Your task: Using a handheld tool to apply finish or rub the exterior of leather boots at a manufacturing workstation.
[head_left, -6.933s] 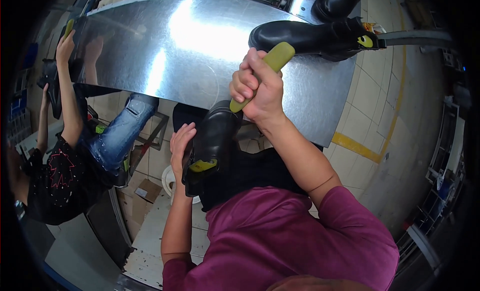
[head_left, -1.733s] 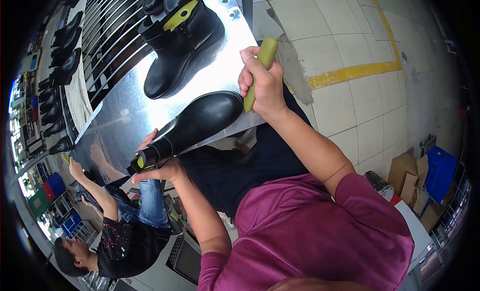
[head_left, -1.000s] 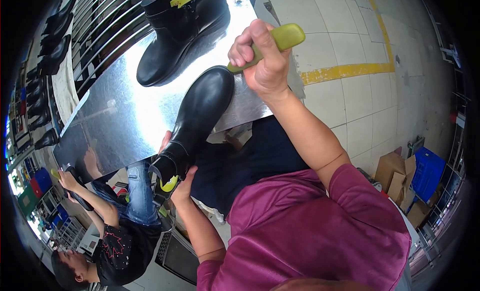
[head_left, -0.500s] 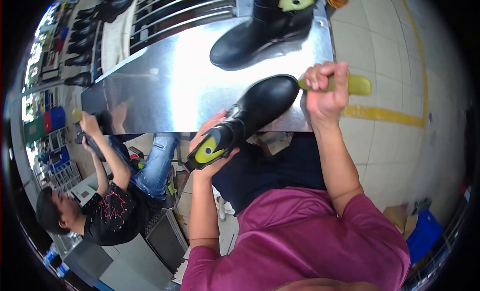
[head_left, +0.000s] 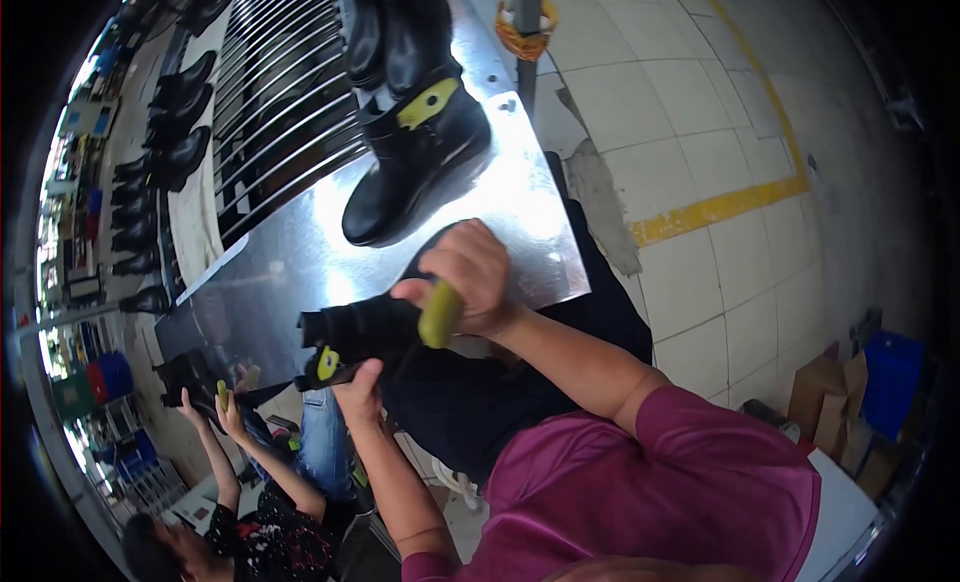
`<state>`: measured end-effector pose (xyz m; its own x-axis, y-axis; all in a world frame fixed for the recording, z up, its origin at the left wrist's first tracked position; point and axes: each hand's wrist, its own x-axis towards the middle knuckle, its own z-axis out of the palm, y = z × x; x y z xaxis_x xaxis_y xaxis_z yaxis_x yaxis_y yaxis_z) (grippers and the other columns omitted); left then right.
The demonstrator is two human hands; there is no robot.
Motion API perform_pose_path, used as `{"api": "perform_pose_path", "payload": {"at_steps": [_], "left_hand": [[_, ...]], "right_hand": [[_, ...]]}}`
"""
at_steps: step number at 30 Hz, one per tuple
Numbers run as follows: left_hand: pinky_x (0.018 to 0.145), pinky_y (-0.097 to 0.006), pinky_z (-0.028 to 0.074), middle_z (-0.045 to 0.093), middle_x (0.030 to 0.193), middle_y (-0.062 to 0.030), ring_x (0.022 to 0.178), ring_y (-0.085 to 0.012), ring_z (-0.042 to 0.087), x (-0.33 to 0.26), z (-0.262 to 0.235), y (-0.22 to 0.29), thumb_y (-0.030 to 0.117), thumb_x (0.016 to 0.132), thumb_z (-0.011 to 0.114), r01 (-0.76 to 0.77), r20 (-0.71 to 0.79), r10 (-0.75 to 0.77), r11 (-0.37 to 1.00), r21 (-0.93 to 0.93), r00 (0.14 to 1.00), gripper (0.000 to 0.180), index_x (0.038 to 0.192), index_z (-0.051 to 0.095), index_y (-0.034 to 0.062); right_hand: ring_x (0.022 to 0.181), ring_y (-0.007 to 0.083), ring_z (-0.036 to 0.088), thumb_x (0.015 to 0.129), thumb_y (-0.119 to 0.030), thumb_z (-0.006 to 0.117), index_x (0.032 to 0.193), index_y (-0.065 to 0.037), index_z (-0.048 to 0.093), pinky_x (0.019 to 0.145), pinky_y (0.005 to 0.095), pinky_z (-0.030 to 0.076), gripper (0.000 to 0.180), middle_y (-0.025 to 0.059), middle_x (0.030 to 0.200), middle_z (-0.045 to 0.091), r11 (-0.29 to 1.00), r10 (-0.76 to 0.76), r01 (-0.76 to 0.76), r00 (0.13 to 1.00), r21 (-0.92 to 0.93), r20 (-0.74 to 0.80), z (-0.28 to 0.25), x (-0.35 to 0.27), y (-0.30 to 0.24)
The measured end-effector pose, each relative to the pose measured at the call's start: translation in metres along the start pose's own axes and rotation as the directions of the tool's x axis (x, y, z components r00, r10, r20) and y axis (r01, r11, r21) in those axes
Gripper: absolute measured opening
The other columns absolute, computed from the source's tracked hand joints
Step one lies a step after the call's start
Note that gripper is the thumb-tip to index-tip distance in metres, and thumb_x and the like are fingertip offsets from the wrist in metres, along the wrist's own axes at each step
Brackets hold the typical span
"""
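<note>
A black ankle boot (head_left: pixel 372 327) with a yellow-green insert in its opening lies across in front of me, at the table's near edge. My left hand (head_left: pixel 362 392) grips it from below at the shaft, the fingers mostly hidden by the boot. My right hand (head_left: pixel 468 272) is closed round the yellow-green handle (head_left: pixel 441 316) of a tool, above the boot's foot part. The tool's working end is hidden, so its kind cannot be told. Another black boot (head_left: pixel 425 167) with a yellow-green insert lies on its side on the shiny metal table (head_left: pixel 305 222), beyond my right hand.
More black boots (head_left: pixel 405 27) lie at the table's far end, beside a rack of metal bars (head_left: pixel 280 92). On the left, a co-worker (head_left: pixel 265 532) holds a black boot and a yellow-green-handled tool. Cartons (head_left: pixel 818 397) and a blue bin (head_left: pixel 890 382) stand at right.
My right hand has moved left and nearer with the tool, over the boot. The boot has turned and shifted left and nearer. The view has swung, showing more boots at the far end.
</note>
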<state>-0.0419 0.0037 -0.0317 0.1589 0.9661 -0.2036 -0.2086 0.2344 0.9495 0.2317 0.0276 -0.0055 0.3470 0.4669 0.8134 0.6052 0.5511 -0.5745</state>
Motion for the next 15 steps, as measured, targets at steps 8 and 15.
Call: {"api": "perform_pose_path", "payload": {"at_steps": [8, 15], "left_hand": [[0.109, -0.044, 0.05, 0.061, 0.135, -0.0152, 0.126, -0.0305, 0.061, 0.028, 0.001, 0.015, 0.03, 0.086, 0.078, -0.01, 0.072, 0.008, 0.999, 0.037, 0.997, 0.074, 0.147, 0.047, 0.0015], [0.099, -0.039, 0.053, 0.065, 0.127, -0.0133, 0.111, -0.025, 0.065, 0.021, 0.003, 0.011, 0.029, 0.087, 0.075, 0.066, -0.07, -0.064, 0.997, 0.031, 0.996, 0.064, 0.14, 0.055, -0.0017]], "right_hand": [[0.06, 0.0234, 0.051, 0.085, -0.039, 0.083, 0.083, -0.009, 0.06, 0.059, 0.037, 0.038, 0.038, 0.0027, 0.069, 0.047, 0.998, -0.05, 0.05, 0.999, -0.036, -0.008, 0.01, 0.012, -0.021], [0.063, 0.0264, 0.052, 0.076, -0.029, 0.08, 0.077, -0.011, 0.058, 0.06, 0.0399, 0.038, 0.029, 0.0055, 0.073, 0.048, 0.932, 0.159, -0.219, 0.964, 0.29, 0.215, 0.038, -0.054, -0.091]]}}
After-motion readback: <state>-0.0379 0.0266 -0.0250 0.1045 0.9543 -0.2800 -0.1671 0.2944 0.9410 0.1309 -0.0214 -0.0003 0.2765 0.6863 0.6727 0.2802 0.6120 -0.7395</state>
